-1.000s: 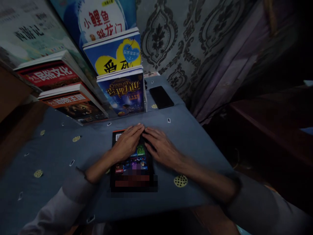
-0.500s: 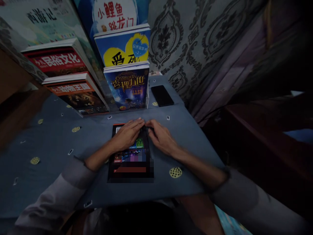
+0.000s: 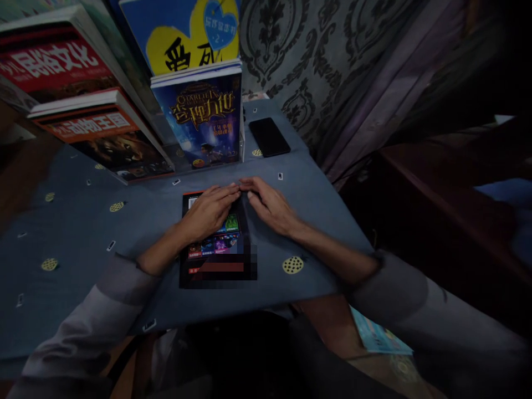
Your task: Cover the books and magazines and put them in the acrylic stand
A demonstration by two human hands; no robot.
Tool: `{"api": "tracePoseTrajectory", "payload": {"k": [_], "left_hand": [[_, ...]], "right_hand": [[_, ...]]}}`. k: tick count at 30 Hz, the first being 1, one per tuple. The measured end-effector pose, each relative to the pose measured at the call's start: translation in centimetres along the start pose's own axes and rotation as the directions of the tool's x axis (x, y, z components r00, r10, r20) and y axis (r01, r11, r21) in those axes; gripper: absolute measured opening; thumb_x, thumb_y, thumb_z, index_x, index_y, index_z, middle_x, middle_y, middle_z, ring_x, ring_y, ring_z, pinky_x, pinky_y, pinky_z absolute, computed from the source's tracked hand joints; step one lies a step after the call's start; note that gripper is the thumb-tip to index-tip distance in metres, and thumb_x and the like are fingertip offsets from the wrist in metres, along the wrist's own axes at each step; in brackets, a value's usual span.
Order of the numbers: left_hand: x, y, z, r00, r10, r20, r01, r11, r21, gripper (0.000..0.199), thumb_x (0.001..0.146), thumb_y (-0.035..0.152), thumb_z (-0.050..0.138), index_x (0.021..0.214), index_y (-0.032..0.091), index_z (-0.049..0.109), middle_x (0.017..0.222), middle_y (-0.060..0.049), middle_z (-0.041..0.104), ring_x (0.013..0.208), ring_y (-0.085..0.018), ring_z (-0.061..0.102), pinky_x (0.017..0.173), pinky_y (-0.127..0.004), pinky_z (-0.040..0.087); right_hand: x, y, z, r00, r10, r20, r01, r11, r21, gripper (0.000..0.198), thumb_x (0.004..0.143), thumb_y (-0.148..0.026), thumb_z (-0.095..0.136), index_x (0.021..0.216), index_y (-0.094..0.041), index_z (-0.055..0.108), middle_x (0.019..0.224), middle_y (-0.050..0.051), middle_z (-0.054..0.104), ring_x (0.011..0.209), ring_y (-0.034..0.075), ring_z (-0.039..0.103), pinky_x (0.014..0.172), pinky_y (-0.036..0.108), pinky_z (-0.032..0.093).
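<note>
A dark book lies on the cloth-covered table, its face with rows of small colourful pictures turned up. Blocky pixels hide its lower right part. My left hand rests flat across the book's upper half, fingers stretched toward the top right corner. Beside that corner is my right hand, its fingers extended and slightly bent, with the thumb apart. The fingertips of both hands nearly meet there. Whether the right fingertips touch the book's edge I cannot tell.
Behind the hands, several books stand upright in a rack, including a blue one with gold lettering and an orange-titled one with a lion. A black phone lies at the back right. The patterned tablecloth ends near my body.
The view has tilted down and moved closer, so the upright books sit higher in the picture. Both hands keep nearly the same place at the book's top, the right one a little straighter.
</note>
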State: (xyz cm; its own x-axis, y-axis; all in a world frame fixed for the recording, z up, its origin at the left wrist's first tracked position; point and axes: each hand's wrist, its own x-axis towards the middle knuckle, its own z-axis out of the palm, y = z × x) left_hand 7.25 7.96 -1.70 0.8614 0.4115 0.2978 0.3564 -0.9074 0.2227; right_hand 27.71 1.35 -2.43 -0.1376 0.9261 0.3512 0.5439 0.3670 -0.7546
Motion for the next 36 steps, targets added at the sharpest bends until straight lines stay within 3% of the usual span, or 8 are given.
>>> {"api": "tracePoseTrajectory", "payload": {"k": [7, 11, 14, 18, 20, 24, 30, 36], "left_hand": [[-0.5, 1.3, -0.5, 0.996, 0.083, 0.018, -0.083, 0.996, -0.016, 0.041, 0.097, 0.012, 0.043, 0.134, 0.013, 0.061, 0.137, -0.015, 0.065, 0.134, -0.026, 0.057, 0.111, -0.051, 0.046], [-1.7, 3.3, -0.9, 0.993, 0.102, 0.054, -0.103, 0.995, 0.004, 0.038, 0.101, 0.019, 0.043, 0.135, 0.013, 0.060, 0.138, -0.014, 0.065, 0.132, -0.026, 0.058, 0.113, -0.051, 0.045], [-3.3, 5.5, -1.3, 0.987, 0.097, 0.131, -0.100, 0.995, 0.016, 0.043, 0.105, 0.033, 0.042, 0.142, 0.014, 0.053, 0.144, -0.014, 0.061, 0.138, -0.025, 0.053, 0.119, -0.050, 0.039], [-5.5, 8.1, -1.7, 0.973, 0.055, 0.225, -0.075, 0.994, 0.079, 0.081, 0.098, 0.069, 0.040, 0.153, 0.010, 0.037, 0.156, -0.016, 0.047, 0.152, -0.028, 0.033, 0.126, -0.053, 0.023], [-6.1, 8.8, -1.8, 0.965, 0.060, 0.254, -0.089, 0.990, 0.105, 0.088, 0.095, 0.074, 0.037, 0.155, 0.010, 0.033, 0.160, -0.015, 0.041, 0.155, -0.029, 0.026, 0.128, -0.052, 0.017], [-6.2, 8.8, -1.5, 0.966, 0.044, 0.255, -0.082, 0.987, 0.140, 0.075, 0.101, 0.064, 0.035, 0.156, 0.013, 0.033, 0.160, -0.014, 0.041, 0.155, -0.026, 0.026, 0.129, -0.050, 0.012], [-4.3, 7.5, -0.8, 0.963, 0.032, 0.267, -0.059, 0.994, 0.095, 0.072, 0.102, 0.060, 0.039, 0.154, 0.011, 0.037, 0.158, -0.016, 0.043, 0.154, -0.028, 0.029, 0.129, -0.052, 0.012], [-3.4, 6.5, -1.1, 0.973, 0.013, 0.230, -0.011, 1.000, -0.010, 0.075, 0.099, 0.067, 0.042, 0.152, 0.013, 0.041, 0.157, -0.015, 0.046, 0.152, -0.026, 0.035, 0.129, -0.048, 0.015]], "right_hand": [[-0.1, 0.1, 0.2, 0.999, -0.031, 0.041, 0.034, 0.997, -0.064, 0.031, 0.099, -0.025, 0.039, 0.124, -0.023, 0.059, 0.121, 0.009, 0.070, 0.117, 0.026, 0.064, 0.106, 0.050, 0.049], [-0.3, 0.4, 0.4, 0.995, -0.075, 0.073, 0.085, 0.986, -0.146, 0.033, 0.099, -0.023, 0.039, 0.126, -0.021, 0.059, 0.120, 0.011, 0.070, 0.115, 0.027, 0.063, 0.104, 0.051, 0.049], [-0.5, 0.6, 0.6, 0.987, -0.134, 0.085, 0.149, 0.967, -0.208, 0.036, 0.098, -0.020, 0.040, 0.129, -0.019, 0.057, 0.126, 0.014, 0.068, 0.119, 0.029, 0.062, 0.105, 0.055, 0.048], [-0.7, 0.5, 0.8, 0.981, -0.171, 0.090, 0.189, 0.951, -0.244, 0.039, 0.097, -0.020, 0.041, 0.134, -0.020, 0.056, 0.131, 0.015, 0.067, 0.123, 0.030, 0.061, 0.105, 0.057, 0.050], [-0.9, 0.6, 0.8, 0.982, -0.164, 0.090, 0.182, 0.949, -0.257, 0.038, 0.099, -0.022, 0.041, 0.134, -0.021, 0.056, 0.135, 0.015, 0.065, 0.128, 0.029, 0.059, 0.108, 0.057, 0.049], [-0.8, 0.9, 0.7, 0.986, -0.125, 0.107, 0.151, 0.948, -0.281, 0.038, 0.100, -0.027, 0.042, 0.134, -0.022, 0.057, 0.143, 0.015, 0.061, 0.134, 0.029, 0.056, 0.110, 0.058, 0.047], [1.5, 1.2, -0.3, 0.978, -0.045, 0.204, 0.118, 0.924, -0.364, 0.041, 0.098, -0.028, 0.045, 0.137, -0.018, 0.056, 0.143, 0.017, 0.061, 0.134, 0.032, 0.056, 0.109, 0.060, 0.047], [2.8, 1.3, 1.1, 0.988, -0.025, 0.150, 0.088, 0.899, -0.429, 0.043, 0.099, -0.029, 0.045, 0.136, -0.014, 0.060, 0.146, 0.020, 0.056, 0.136, 0.035, 0.053, 0.109, 0.058, 0.047]]}}
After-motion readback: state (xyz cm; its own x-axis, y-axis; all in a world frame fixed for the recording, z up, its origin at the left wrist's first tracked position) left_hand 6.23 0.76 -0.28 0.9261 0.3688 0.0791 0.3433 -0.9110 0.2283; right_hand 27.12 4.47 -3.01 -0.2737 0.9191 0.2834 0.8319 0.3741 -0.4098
